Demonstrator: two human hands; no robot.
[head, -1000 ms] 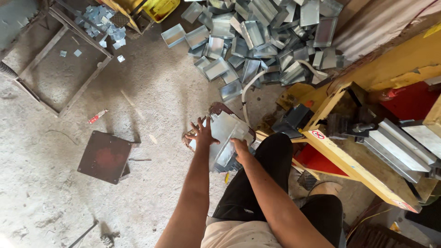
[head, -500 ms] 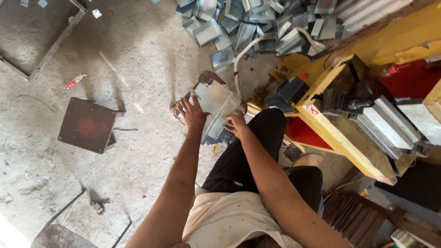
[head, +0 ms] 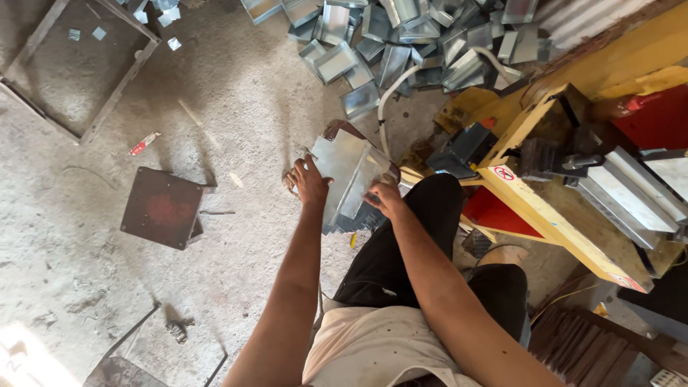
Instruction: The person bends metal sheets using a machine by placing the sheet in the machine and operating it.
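Galvanised folded sheet-metal piece sits atop a small stack beside the knee, left hand clasping its left edge, right hand pinching the lower corner; lifting it free likely needs both fingers firmly closed

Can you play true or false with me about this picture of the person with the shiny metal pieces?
1. Both hands, the left hand and the right hand, touch the stack of metal sheets. True.
2. The pile of bent metal pieces lies on a table. False: it lies on the concrete floor.
3. The yellow machine stands to the person's left. False: it stands to their right.
4. A rusty square plate lies on the floor left of the hands. True.
5. The person wears gloves. False: both hands are bare.
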